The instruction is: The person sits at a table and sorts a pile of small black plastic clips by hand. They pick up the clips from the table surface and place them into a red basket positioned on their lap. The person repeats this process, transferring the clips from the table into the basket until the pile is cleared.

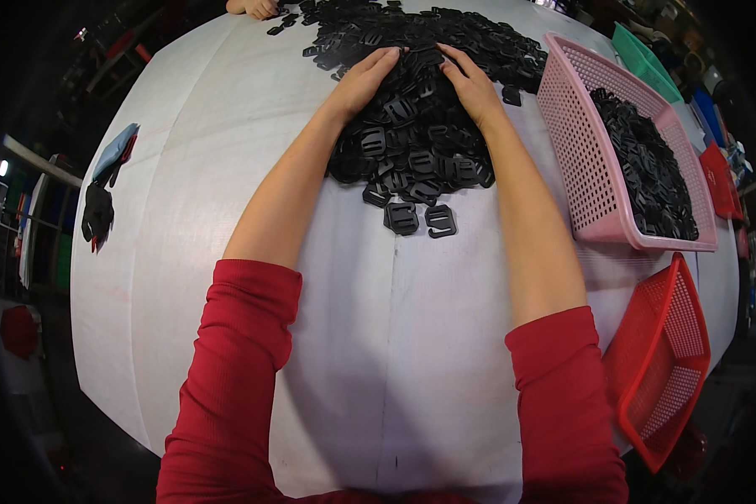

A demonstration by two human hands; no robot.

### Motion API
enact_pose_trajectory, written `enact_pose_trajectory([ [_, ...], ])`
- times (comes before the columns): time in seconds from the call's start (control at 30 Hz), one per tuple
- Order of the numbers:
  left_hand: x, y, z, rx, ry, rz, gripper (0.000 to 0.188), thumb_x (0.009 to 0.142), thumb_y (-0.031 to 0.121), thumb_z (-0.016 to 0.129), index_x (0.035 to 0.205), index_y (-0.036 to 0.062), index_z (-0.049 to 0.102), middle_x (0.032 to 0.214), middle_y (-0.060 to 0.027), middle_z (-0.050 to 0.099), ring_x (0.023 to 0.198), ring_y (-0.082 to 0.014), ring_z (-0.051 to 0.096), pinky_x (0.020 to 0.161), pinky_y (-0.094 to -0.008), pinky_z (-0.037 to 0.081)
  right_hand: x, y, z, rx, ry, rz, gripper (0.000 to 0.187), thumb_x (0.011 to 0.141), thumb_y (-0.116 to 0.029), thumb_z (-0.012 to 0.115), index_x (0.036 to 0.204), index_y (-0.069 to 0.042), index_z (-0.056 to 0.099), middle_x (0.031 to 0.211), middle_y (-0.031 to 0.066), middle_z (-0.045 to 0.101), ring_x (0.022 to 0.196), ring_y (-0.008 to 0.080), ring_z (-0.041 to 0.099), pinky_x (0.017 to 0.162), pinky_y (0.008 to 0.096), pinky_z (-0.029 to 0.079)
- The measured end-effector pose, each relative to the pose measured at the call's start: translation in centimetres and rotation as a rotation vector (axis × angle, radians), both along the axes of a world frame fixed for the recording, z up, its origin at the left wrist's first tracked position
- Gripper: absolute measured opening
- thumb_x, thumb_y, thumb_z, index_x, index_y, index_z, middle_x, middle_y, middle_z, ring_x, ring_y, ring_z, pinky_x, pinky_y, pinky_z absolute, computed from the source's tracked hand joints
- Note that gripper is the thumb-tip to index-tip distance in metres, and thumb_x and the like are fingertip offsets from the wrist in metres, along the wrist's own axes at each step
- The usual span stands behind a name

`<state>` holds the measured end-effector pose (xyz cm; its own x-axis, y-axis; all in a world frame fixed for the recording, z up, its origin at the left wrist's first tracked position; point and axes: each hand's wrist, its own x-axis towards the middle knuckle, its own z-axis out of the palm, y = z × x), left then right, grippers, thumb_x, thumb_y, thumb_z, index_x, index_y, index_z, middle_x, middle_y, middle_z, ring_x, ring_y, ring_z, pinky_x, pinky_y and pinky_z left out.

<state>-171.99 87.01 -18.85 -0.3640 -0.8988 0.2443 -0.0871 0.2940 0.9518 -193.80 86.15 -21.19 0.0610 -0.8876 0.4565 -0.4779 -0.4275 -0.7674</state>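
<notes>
Black plastic buckles (420,160), slotted and flat, lie in a thick heap between my two forearms. My left hand (366,82) rests along the heap's far left side, fingers stretched inward over the pieces. Opposite it, my right hand (474,86) curves around the far right side with its fingers extended. Both hands are open and touch the buckles without gripping any single piece; some fingertips are partly hidden among them. Two loose buckle groups lie on the near side, one a small stack (401,218) and one a single buckle (441,221).
More buckles (496,46) spread across the white table (202,185) at the back. A pink basket (575,160) full of buckles stands at right, with a red basket (647,370) tilted nearer and a green basket (647,63) behind. Another person's hand (260,8) shows far left; dark cloth (97,212) lies left.
</notes>
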Motion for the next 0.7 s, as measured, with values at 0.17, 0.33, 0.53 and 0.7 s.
enact_pose_trajectory([
  [0.17, -0.4, 3.1, 0.4, 0.040, 0.074, 0.017, 0.044, 0.102, 0.037, 0.043, 0.132, 0.0079, 0.055, 0.126, -0.0060, 0.059, 0.115, -0.0114, 0.053, 0.100, -0.0238, 0.039, 0.5, 1.9, 0.7, 0.027, -0.102, 0.057, 0.039, 0.091, -0.040, 0.058, 0.127, -0.025, 0.060, 0.127, 0.0099, 0.062, 0.121, 0.0291, 0.055, 0.102, 0.0346, 0.040],
  [0.33, -0.4, 5.9, 0.4, 0.116, 0.207, 0.056, 0.043, 0.098, 0.036, 0.053, 0.128, 0.0058, 0.058, 0.121, -0.0039, 0.061, 0.111, -0.0114, 0.053, 0.097, -0.0224, 0.039, 0.9, 4.7, 1.3, 0.060, -0.193, 0.152, 0.034, 0.092, -0.028, 0.057, 0.122, -0.013, 0.063, 0.118, 0.0093, 0.067, 0.111, 0.0209, 0.061, 0.097, 0.0289, 0.042],
  [0.53, -0.7, 10.8, 0.9, 0.185, 0.259, 0.075, 0.043, 0.097, 0.034, 0.055, 0.129, 0.0057, 0.057, 0.119, -0.0048, 0.062, 0.108, -0.0110, 0.056, 0.094, -0.0221, 0.041, 1.0, 8.9, 1.8, 0.073, -0.268, 0.199, 0.035, 0.091, -0.027, 0.060, 0.117, -0.005, 0.064, 0.114, 0.0106, 0.068, 0.108, 0.0204, 0.061, 0.095, 0.0266, 0.042],
  [0.7, -1.1, 15.5, 0.8, 0.201, 0.254, 0.085, 0.039, 0.097, 0.030, 0.056, 0.129, 0.0060, 0.057, 0.116, -0.0047, 0.063, 0.105, -0.0104, 0.057, 0.092, -0.0226, 0.043, 1.2, 12.9, 1.8, 0.149, -0.254, 0.140, 0.036, 0.090, -0.029, 0.062, 0.115, -0.002, 0.065, 0.111, 0.0112, 0.069, 0.105, 0.0189, 0.062, 0.093, 0.0260, 0.043],
])
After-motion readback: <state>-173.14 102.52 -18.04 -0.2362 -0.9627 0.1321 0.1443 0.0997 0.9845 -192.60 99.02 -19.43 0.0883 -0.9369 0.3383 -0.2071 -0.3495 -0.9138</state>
